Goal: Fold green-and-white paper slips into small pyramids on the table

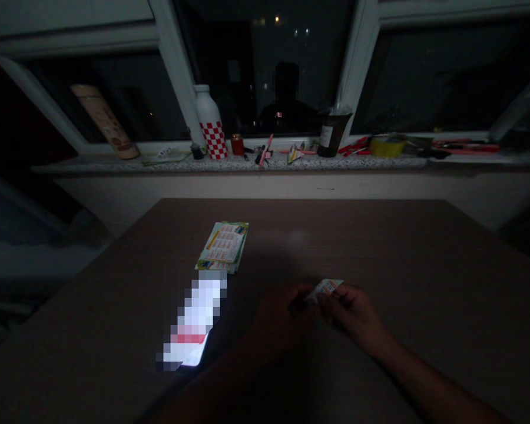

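Over the dim counter (401, 247), a small printed paper (329, 286) is in play!
Right hand (353, 309) pinches it, likely for steadiness; the shadowed left hand (287, 312) is at its other end, grip impossible to tell. Stacked cards (225, 242) and a glowing phone (198, 318) sit left, perhaps leaving working room, before a night-dark window (242, 65).

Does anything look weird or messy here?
A little. The lit phone on the dark table is covered in blocky squares, hiding most of its screen. Beyond it, the printed papers are stacked unevenly, edges sticking out. I can't see any spill, but it's very dark.
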`<state>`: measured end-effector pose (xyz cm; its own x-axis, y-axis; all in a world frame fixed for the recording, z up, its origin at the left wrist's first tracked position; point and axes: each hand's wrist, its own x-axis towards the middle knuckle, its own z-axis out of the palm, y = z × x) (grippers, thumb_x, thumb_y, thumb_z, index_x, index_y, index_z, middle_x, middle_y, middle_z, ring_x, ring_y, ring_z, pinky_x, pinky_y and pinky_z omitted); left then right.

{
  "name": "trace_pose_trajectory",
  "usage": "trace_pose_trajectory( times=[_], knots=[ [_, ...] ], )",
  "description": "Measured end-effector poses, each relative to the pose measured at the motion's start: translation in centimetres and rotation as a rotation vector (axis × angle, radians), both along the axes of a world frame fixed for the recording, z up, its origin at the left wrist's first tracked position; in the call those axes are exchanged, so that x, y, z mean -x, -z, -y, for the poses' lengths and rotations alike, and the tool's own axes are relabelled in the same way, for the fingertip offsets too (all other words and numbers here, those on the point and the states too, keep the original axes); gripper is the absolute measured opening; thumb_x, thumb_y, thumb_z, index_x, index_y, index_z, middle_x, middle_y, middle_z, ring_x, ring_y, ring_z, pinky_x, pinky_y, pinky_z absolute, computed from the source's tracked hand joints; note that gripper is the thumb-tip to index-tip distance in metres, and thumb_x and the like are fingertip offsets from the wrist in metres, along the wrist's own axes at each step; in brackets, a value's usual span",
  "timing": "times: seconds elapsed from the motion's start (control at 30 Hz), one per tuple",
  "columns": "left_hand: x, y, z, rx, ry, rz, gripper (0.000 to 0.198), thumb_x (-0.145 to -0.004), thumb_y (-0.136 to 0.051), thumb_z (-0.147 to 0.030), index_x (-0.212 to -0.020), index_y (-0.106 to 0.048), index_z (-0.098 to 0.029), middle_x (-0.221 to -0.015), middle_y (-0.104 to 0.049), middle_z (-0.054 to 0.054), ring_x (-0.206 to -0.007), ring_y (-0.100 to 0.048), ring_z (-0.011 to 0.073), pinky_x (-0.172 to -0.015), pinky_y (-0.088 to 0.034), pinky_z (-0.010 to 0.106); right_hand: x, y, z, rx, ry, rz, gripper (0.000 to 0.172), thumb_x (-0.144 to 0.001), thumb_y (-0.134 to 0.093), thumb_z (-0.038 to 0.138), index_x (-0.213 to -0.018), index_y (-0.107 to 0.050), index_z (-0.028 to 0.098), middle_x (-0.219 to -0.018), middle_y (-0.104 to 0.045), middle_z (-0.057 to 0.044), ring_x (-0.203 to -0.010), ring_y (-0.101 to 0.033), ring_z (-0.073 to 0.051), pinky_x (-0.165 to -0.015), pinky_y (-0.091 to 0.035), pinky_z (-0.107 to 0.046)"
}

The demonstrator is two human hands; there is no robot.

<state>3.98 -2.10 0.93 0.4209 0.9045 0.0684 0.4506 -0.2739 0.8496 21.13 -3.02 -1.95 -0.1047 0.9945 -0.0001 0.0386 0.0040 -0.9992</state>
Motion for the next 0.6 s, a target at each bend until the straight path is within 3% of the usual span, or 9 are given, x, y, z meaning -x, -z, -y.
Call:
trace_pose_trajectory(
  times=[0.27, 0.6],
  knots=[
    [0.13, -0.2, 0.09, 0.124, 0.032, 0.203, 0.027, -0.086, -0.053, -0.033, -0.106, -0.064, -0.018, -0.102, -0.069, 0.005, -0.092, -0.062, 0.0188, -0.083, -0.046, 0.029, -0.52, -0.16, -0.14, -0.101, -0.102, 0.029, 0.032, -0.082, -0.059, 0.047, -0.073, -0.061, 0.017, -0.059, -0.05, 0.002, -0.055, -0.045, -0.011, -0.052, -0.036, -0.023],
    [0.2, 0.24, 0.06, 0.079, 0.038, 0.236, 0.025, -0.089, -0.051, -0.03, -0.106, -0.064, -0.018, -0.102, -0.069, 0.004, -0.094, -0.062, 0.0176, -0.083, -0.045, 0.027, -0.3, -0.25, -0.48, -0.15, -0.09, 0.083, 0.026, -0.081, -0.062, 0.042, -0.074, -0.063, 0.018, -0.06, -0.053, 0.002, -0.056, -0.047, -0.011, -0.054, -0.039, -0.023]
  ],
)
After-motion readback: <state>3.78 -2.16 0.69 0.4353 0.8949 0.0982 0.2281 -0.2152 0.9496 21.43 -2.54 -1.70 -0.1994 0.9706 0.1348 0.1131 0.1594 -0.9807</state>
